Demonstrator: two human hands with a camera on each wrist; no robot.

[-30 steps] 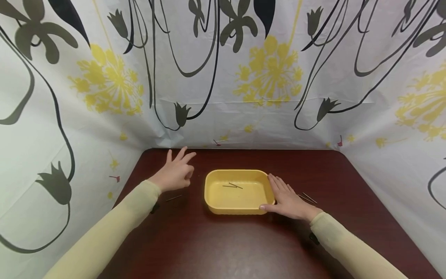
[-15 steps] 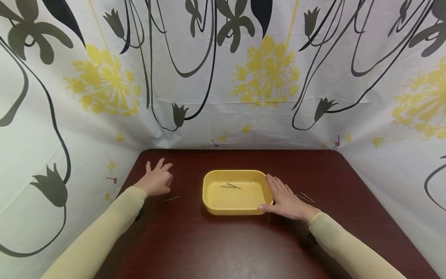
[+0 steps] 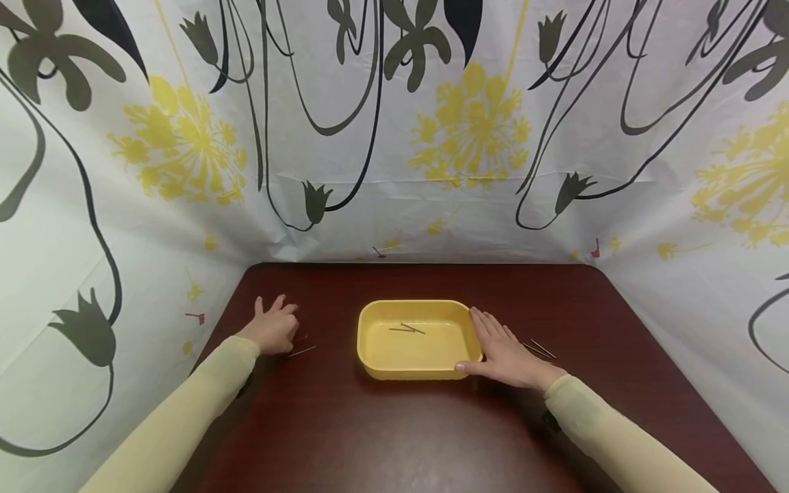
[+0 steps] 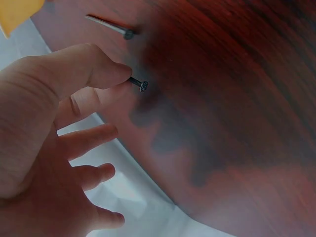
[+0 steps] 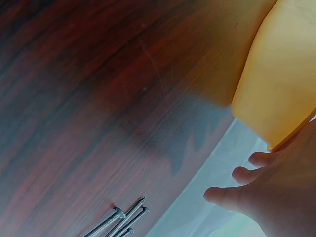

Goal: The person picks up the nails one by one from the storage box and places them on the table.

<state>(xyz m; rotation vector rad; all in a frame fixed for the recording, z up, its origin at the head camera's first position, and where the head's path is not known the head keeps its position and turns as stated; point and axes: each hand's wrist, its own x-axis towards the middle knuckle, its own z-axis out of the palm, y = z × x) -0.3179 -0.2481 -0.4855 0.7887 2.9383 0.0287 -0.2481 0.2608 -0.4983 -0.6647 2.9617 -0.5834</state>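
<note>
Over at the left of the head view, the left hand (image 3: 273,330) is down low over the worktop (image 3: 419,438), and from up there its grip is hard to read. The left wrist view settles it — thumb and index finger are pinching a dark nail (image 4: 139,85), its round head poking out near the middle of that frame, while the other three fingers stand apart. Whether that nail touches the worktop, I cannot tell. A second nail (image 4: 111,27) lies at the upper left there, clear of the fingers.

Centre of the head view, there's the yellow tray (image 3: 401,374), with slim nails on its floor (image 3: 407,329) that neither wrist view shows. The right hand (image 3: 508,356) rests against the tray's right end, grip unclenched, fingers straight, thumb on the near rim. Just right of that hand, the head view offers only thin slivers of metal; the right wrist view, at lower left, makes them plain as loose nails (image 5: 118,219), three flat heads and a pointed tip.

Against a second ago, the left hand is farther left, away from the tray — and lower than half a second back. The right hand stays put, and the tray's contents look unchanged.
</note>
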